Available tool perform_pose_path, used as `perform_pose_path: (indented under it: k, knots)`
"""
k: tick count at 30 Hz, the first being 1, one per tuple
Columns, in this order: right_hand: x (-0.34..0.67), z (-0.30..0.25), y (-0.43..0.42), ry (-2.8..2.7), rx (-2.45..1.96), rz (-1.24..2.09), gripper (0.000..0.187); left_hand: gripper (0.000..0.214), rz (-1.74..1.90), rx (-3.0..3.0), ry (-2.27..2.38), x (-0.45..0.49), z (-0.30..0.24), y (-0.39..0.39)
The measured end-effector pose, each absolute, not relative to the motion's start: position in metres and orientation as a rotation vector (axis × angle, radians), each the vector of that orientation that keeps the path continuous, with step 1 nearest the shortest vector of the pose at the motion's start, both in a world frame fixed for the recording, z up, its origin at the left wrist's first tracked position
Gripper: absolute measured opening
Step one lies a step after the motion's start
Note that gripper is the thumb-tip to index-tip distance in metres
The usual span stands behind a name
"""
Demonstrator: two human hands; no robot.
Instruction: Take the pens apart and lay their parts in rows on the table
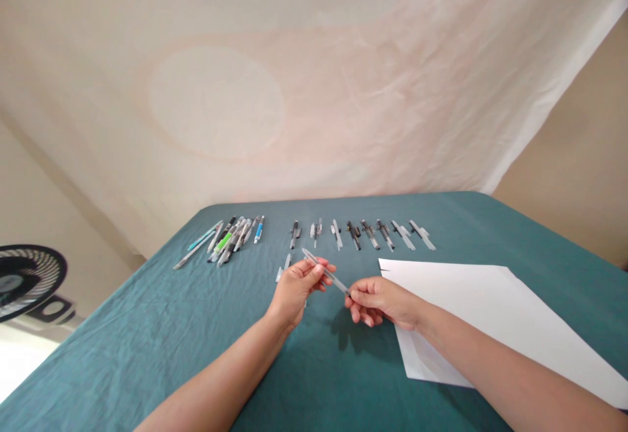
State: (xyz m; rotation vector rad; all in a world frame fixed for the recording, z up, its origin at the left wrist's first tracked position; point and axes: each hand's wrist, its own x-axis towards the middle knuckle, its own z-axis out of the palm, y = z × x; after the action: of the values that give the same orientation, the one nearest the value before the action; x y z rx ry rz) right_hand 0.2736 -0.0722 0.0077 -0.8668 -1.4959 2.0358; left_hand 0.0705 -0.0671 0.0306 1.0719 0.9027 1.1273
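Note:
A clear pen (335, 280) is held in the air between both hands, tilted down to the right. My left hand (299, 287) pinches it near its upper left end. The thumb and fingers of my right hand (375, 301) close on its dark lower end. Just behind my left hand, another clear pen (286, 267) lies on the cloth with a small pale part beside it, partly hidden. Farther back, a row of pens (370, 234) lies spaced out, several with caps or small parts alongside. My right wrist is over the edge of a white paper sheet (481, 314).
A heap of mixed pens (228, 241), some with green or blue parts, lies at the back left of the green-clothed table (171, 340). A black fan (29, 281) stands past the left edge. Pale fabric (318, 91) hangs behind the table.

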Motion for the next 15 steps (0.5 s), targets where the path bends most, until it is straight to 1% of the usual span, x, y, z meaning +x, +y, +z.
perform_pose_path:
  k: [8,13,15]
  knots:
    - [0.2681,0.0041,-0.0722,-1.615,-0.984,1.758,0.036,0.029,1.156,1.093,0.978,0.0701,0.0276,-0.0669]
    - [0.2672,0.0076,-0.0740,-1.558,-0.964,1.879,0.043,0.031,1.167,1.053,0.969,0.0688,0.0287,-0.0660]
    - [0.2677,0.0078,-0.0738,-1.577,-0.969,1.863,0.043,0.031,1.163,1.037,0.965,0.0686,0.0290,-0.0658]
